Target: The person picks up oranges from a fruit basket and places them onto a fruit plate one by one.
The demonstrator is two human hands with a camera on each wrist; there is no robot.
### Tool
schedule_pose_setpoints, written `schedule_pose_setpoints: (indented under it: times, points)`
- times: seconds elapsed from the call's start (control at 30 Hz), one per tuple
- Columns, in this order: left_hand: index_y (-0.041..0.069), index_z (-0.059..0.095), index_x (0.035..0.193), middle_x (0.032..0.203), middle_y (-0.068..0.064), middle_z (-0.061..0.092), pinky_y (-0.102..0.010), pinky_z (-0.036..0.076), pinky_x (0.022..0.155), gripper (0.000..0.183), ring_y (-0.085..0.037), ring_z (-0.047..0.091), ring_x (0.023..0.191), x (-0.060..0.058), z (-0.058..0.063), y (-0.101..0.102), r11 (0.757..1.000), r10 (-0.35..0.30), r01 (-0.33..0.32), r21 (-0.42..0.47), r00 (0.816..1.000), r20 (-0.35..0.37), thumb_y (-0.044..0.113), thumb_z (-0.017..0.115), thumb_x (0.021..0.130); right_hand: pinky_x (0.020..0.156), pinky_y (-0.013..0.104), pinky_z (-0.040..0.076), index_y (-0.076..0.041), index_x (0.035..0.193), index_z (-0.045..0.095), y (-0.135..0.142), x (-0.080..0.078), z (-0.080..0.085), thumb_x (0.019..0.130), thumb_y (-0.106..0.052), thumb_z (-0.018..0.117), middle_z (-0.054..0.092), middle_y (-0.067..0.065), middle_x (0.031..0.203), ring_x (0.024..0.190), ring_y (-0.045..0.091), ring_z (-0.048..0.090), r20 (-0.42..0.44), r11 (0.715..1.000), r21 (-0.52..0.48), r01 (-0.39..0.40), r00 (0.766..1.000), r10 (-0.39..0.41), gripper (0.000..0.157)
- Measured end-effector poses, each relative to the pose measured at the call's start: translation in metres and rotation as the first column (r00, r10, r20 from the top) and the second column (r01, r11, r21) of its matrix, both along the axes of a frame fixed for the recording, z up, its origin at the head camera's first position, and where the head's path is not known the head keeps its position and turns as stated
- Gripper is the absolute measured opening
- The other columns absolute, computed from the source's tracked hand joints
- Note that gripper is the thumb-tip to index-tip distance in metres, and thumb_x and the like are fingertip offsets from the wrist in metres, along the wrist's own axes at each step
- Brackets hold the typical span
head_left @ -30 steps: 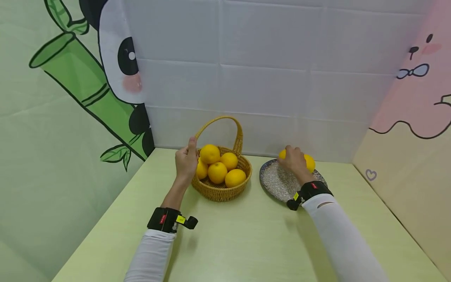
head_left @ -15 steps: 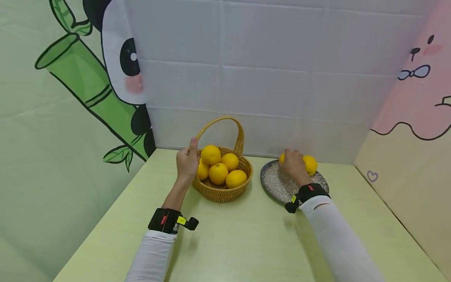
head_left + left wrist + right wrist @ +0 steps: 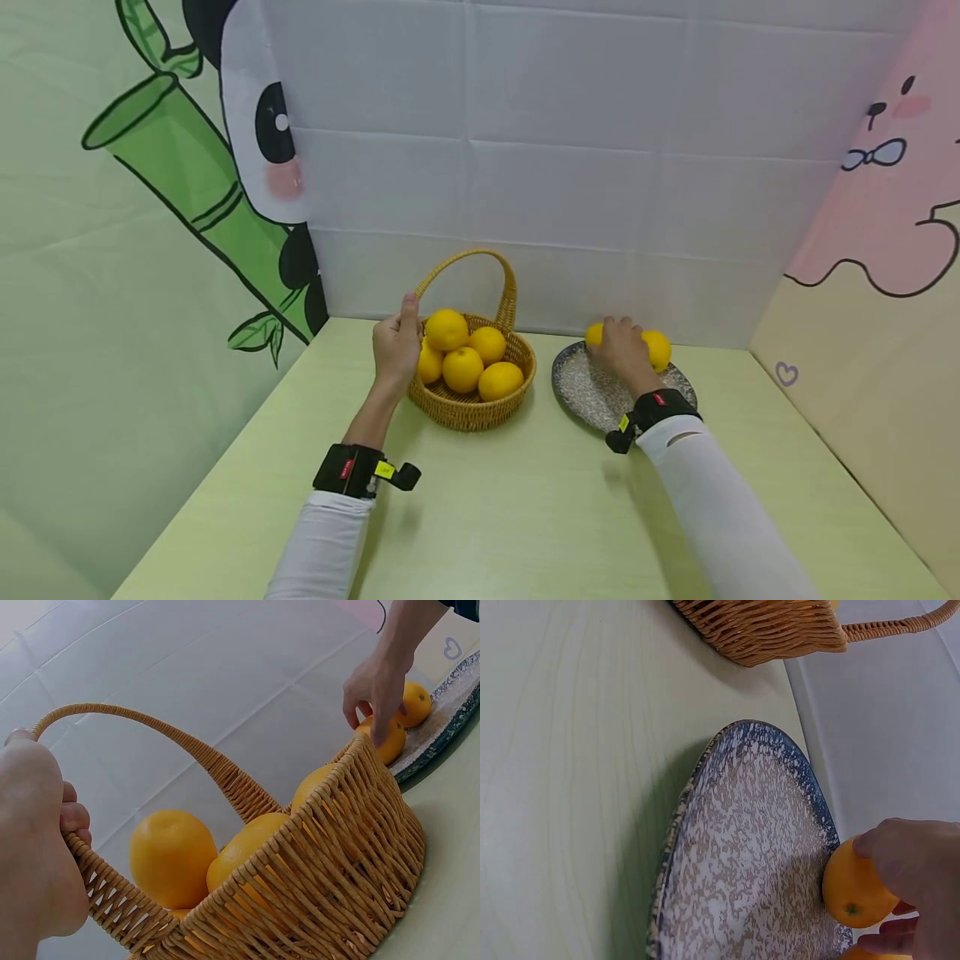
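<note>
My left hand [image 3: 397,346] grips the handle of a wicker basket [image 3: 471,415] that stands on the table and holds several oranges [image 3: 462,369]. To the right, a speckled plate [image 3: 588,392] with a dark blue rim carries two oranges at its back. My right hand [image 3: 624,348] has its fingers and thumb around the left one, an orange [image 3: 855,889] that sits at the plate's far rim in the right wrist view. Beside that hand rests the second orange [image 3: 657,351]. In the left wrist view the basket wall hides part of the oranges inside.
The pale green table [image 3: 487,517] meets a white cloth wall [image 3: 562,192] right behind basket and plate. Printed cloths flank it, a panda with bamboo [image 3: 187,167] on the left and a pink figure [image 3: 877,200] on the right.
My right hand has shifted slightly down and left with the orange at the plate's back. The left hand and the basket keep their places.
</note>
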State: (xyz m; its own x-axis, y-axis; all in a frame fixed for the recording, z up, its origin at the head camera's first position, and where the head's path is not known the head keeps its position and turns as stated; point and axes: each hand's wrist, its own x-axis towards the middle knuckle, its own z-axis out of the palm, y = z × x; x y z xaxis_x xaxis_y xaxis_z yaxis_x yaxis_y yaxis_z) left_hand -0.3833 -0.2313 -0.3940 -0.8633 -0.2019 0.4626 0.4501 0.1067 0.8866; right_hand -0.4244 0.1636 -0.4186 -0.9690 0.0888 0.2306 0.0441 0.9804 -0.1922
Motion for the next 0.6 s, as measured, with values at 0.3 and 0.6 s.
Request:
schedule_pose_setpoints:
  times: [0.3,0.6]
  points:
    - [0.013,0.038,0.056,0.048,0.007,0.032,-0.022,0.02,0.037,0.071,-0.01,0.026,0.04,0.0033,0.0004,0.0004,1.0,-0.005,0.005,0.005,1.0,-0.008,0.067,0.044,0.102,0.087,0.064,0.049,0.008,0.138,0.048,-0.0014,0.0013,-0.0012,0.098,-0.03,0.069,0.048,0.032,0.122,0.111,0.051,0.048,0.015,1.0,0.012,-0.023,1.0,0.023,0.059]
    - [0.013,0.037,0.056,0.048,0.007,0.032,-0.022,0.02,0.038,0.072,-0.011,0.026,0.04,0.001,-0.0016,0.0,1.0,-0.005,0.005,0.005,1.0,-0.019,0.068,0.045,0.101,0.086,0.062,0.049,0.007,0.141,0.047,-0.0029,0.0047,0.0047,0.098,-0.032,0.067,0.048,0.03,0.122,0.112,0.049,0.048,0.022,1.0,0.016,-0.022,1.0,0.022,0.062]
